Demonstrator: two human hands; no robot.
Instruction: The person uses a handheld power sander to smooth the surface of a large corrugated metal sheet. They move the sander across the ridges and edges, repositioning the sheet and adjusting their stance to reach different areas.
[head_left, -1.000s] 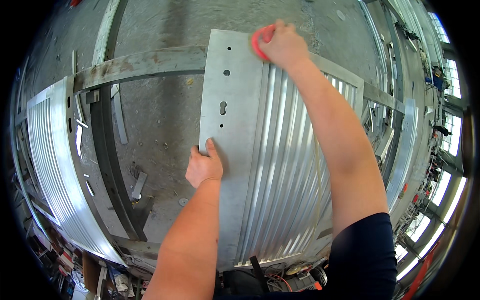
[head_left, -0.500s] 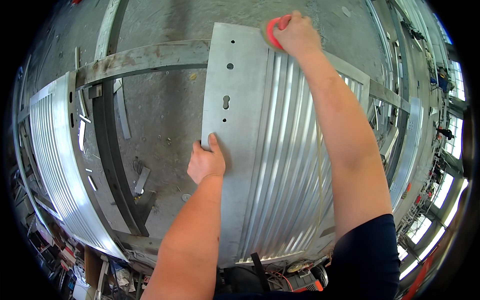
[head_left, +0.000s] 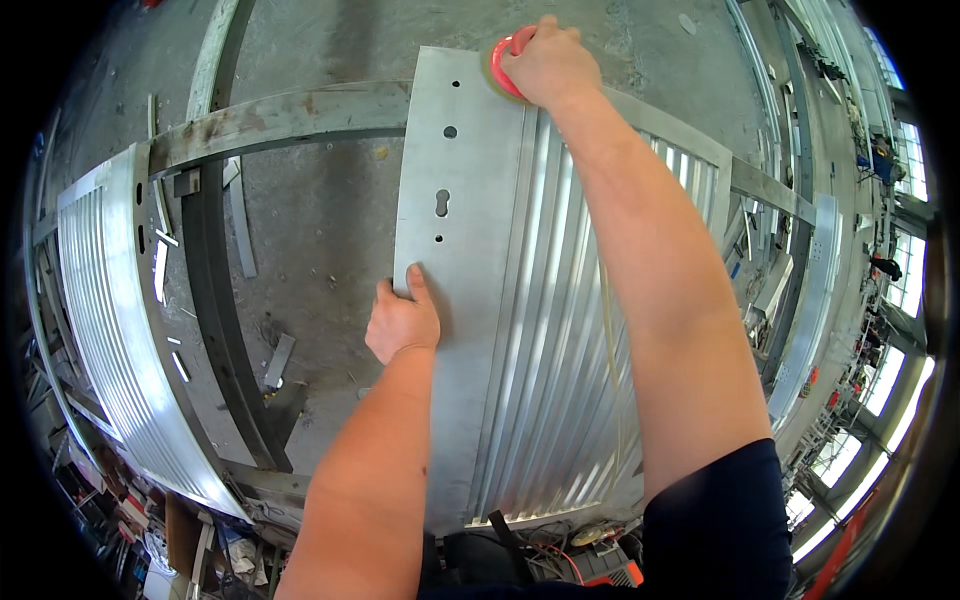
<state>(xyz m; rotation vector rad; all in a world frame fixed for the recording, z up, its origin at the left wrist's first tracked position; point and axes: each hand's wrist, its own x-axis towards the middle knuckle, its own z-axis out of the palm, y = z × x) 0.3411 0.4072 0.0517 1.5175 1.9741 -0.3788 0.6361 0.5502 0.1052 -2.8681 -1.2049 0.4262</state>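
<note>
My right hand [head_left: 552,66] grips a round red-and-tan pad [head_left: 499,68], apparently rubbing the silver ribbed-metal panel [head_left: 530,300] my left hand [head_left: 403,322] clasps; next strokes presumably need bracing.

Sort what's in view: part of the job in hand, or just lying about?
Job:
ribbed metal panel
left hand on its edge
right hand holding red round tool
beam beneath panel

Lying about, apparently:
second ribbed panel, left
metal offcuts on floor

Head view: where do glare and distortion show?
In the head view, glare streaks the ridged panel; the windows at right look washed out; also in the head view, the beam left of the panel bows from lens distortion, corners go black.
</note>
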